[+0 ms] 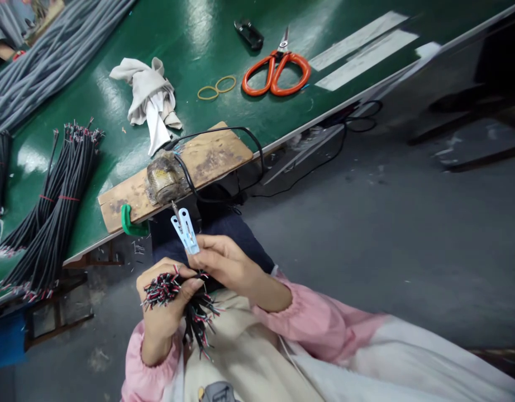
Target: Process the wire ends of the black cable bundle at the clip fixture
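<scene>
My left hand (163, 312) is closed around a bundle of thin black cables (161, 290), whose ends show red, white and black wires. More ends of the bundle hang below the fist. My right hand (230, 265) is closed, thumb and fingers pinching the lower end of a light blue clothespin (186, 231). Whether a wire is also in that pinch is hidden. The clothespin's spread upper arms sit at the metal shaft (176, 209) of a small, grimy motor (163, 178). That motor is mounted on a wooden board (215, 151) at the table edge.
A green clamp (132, 220) grips the board. On the green table (207, 33) lie black cable bundles (68, 184), grey cables (73, 44), a cloth (151, 92), rubber bands (217, 88), orange-handled scissors (276, 72), a black tool (249, 34) and paper strips (366, 58). A black cord (257, 142) loops near the board.
</scene>
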`<state>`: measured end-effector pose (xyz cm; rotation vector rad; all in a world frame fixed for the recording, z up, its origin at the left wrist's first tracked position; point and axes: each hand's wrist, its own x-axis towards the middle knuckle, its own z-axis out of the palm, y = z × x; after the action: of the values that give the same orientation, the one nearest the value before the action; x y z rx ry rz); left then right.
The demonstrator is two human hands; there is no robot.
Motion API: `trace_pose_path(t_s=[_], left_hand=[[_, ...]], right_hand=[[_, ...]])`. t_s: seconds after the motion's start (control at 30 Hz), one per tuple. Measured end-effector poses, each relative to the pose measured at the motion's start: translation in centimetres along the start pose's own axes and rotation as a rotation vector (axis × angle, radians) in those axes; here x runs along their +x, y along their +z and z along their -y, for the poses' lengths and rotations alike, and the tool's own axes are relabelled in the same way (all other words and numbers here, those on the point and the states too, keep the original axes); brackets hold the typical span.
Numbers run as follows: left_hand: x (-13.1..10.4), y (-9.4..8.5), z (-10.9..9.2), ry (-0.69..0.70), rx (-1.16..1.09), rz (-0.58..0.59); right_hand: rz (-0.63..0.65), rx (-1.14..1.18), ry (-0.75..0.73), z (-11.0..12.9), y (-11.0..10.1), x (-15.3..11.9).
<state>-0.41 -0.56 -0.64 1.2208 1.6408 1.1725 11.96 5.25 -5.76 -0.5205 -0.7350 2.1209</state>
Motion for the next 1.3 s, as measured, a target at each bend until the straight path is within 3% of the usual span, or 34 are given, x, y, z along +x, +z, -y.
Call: trace_pose_path(t_s=[0.1, 0.3, 0.5, 0.7, 0.87, 1.03, 1.1, 1.2, 1.3], left_hand=[[0.0, 0.1, -0.8, 0.039, 0.040, -0.043], [0.5, 0.3, -1.8, 0.072, 0.075, -0.127], [1.4, 0.7, -1.7, 0.073, 0.070, -0.131], [1.0, 0.5, -1.8, 0.082, 0.098, -0.124], [0.5, 0.0, -1.6, 0.070, 0.090, -0.005], [0.5, -0.2, -1.0, 0.002, 0.119, 0.128], [0.5, -0.1, -0.8, -0.027, 0.117, 0.139], [0.5, 0.2, -0.6, -0.080, 0.083, 0.120], [0.4, 0.3, -0.5, -0.097, 0.047, 0.030]], right_hand=[[-0.068, -0.026, -0.029, 1.4, 0.1, 1.8], [0.031, 0.026, 0.041, 2.9, 1.2, 3.6], [0.075, 0.176, 0.110, 2.1, 1.2, 3.3], [-0.011, 0.257, 0.167, 0.5, -0.7, 3.0], [-0.052, 0.020, 0.043, -0.2, -1.5, 1.3], [0.106, -0.284, -0.088, 0.8, -0.9, -0.2], [0.136, -0.368, -0.147, 1.2, -0.6, -0.5], [0.081, -0.485, -0.273, 1.7, -0.3, -0.9], [0.018, -0.641, -0.409, 1.9, -0.4, -1.2]])
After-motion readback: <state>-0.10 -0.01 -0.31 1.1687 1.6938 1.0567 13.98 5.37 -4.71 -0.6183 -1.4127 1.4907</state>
